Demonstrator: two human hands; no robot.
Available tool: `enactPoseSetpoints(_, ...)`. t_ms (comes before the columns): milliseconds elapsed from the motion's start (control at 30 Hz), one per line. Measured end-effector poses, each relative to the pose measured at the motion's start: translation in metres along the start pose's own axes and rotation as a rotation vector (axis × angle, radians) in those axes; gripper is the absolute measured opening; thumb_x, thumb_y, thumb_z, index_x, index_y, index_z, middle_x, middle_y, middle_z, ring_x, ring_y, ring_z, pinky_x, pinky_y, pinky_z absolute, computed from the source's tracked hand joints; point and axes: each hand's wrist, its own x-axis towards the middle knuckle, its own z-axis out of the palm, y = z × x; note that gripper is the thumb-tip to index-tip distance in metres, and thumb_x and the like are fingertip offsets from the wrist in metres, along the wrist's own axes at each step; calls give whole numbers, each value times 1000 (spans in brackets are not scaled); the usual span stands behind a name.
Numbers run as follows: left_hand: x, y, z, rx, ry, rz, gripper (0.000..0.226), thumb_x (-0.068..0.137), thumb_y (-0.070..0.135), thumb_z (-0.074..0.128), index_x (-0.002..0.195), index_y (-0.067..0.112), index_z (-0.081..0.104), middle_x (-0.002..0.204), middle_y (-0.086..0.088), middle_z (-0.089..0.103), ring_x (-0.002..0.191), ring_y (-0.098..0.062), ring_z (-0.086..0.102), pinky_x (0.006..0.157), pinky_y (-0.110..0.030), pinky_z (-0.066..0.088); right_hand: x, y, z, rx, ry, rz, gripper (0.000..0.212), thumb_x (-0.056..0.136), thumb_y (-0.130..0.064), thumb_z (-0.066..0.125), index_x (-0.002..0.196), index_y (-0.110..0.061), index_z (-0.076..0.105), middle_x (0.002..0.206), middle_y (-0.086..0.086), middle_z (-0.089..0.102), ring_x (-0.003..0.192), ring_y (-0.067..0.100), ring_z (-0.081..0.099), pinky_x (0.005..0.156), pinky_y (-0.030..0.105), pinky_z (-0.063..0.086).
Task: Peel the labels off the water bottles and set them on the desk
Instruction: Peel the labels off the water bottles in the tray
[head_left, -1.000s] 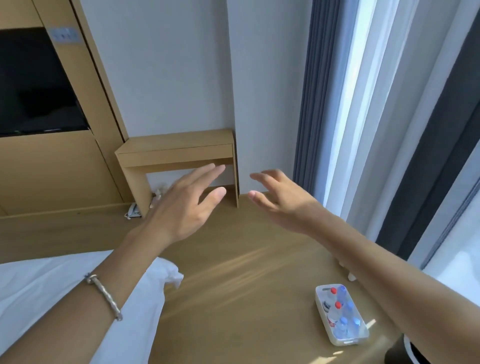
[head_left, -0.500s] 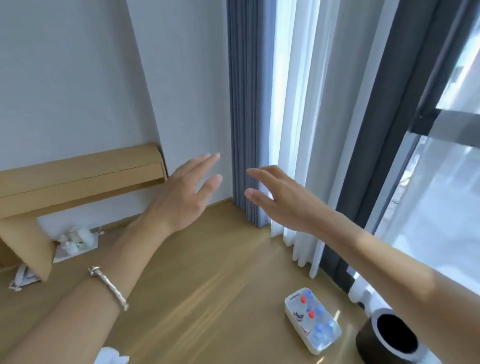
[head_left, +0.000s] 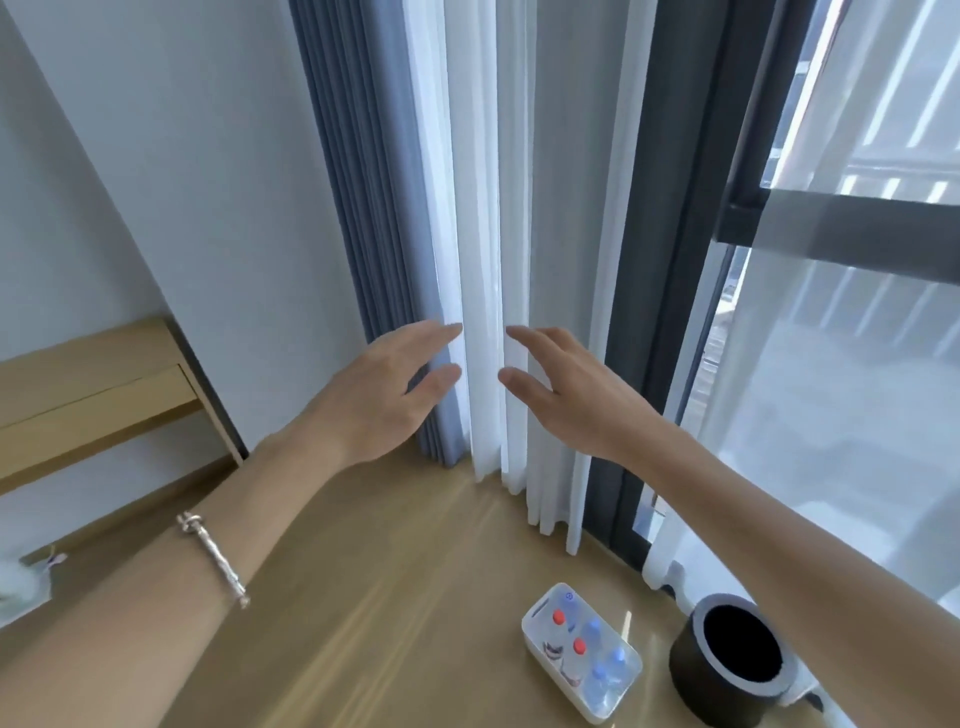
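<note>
A white plastic bin stands on the wooden floor at the lower right and holds several water bottles, two with red caps and the others with blue caps. My left hand and my right hand are stretched out in front of me at mid-frame, fingers apart and empty, well above and beyond the bin. A silver bracelet is on my left wrist. The wooden desk shows at the left edge.
A black round waste bin stands just right of the white bin. Blue and white curtains hang ahead, with a dark-framed window to the right. Some white clutter lies at the far left on the floor.
The view has swung to the right, from the desk and wall toward the curtains and window. Both hands have stayed outstretched and empty. The black waste bin has come fully into view.
</note>
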Motion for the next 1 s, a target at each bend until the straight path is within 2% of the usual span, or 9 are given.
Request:
enactPoseSetpoints(200,76,15,18,-1,-53,44,54,95,55,31,147,43,26,156,18,23,145,-6,18,119,-40,22,28,58,-17,33,35,88,56,99,-52,35,150,-31,26,155,-5,27,127,17,48,102,35,42)
enactPoseSetpoints(333,114,28,46,11,-145,83,51,97,51,33,147,43,26,156,19,22,144,-4,18,119,-36,21,28,97,-21,59,52,179,56,99,-51,37,149,-29,27,155,-3,27,129,18,47,104,35,41)
enactPoseSetpoints(433,141,40,66,9,-195,132,51,97,50,33,147,43,26,156,19,22,144,-4,18,117,-29,17,24,129,-25,71,94,231,56,99,-47,38,149,-24,29,153,-1,30,132,19,44,102,30,40)
enactPoseSetpoints(500,156,50,78,12,-227,178,52,97,50,32,148,41,25,157,17,22,144,-5,19,117,-30,17,18,147,-30,85,136,260,55,101,-44,39,149,-20,31,152,1,33,131,19,44,100,28,38)
enactPoseSetpoints(600,173,60,92,-2,-260,246,52,97,48,33,148,39,26,157,15,24,145,-6,20,118,-37,23,14,164,-33,84,180,300,53,101,-41,39,148,-16,33,151,4,35,127,22,47,94,22,35)
enactPoseSetpoints(767,196,59,112,-27,-313,343,51,98,44,36,148,36,27,156,14,26,142,-2,22,115,-28,24,13,177,-23,70,194,374,53,101,-41,41,147,-17,34,148,6,37,115,17,51,85,21,33)
enactPoseSetpoints(833,212,58,120,-32,-323,402,50,99,41,38,148,34,29,154,15,28,138,1,24,110,-22,23,12,183,-24,66,218,419,53,101,-41,41,147,-16,34,146,6,39,119,19,50,87,22,33)
enactPoseSetpoints(1000,252,46,134,-101,-356,547,51,98,40,40,147,33,31,154,12,31,142,-7,28,110,-24,24,16,202,-29,30,338,572,57,99,-48,39,147,-17,35,146,4,41,133,19,42,104,31,35)
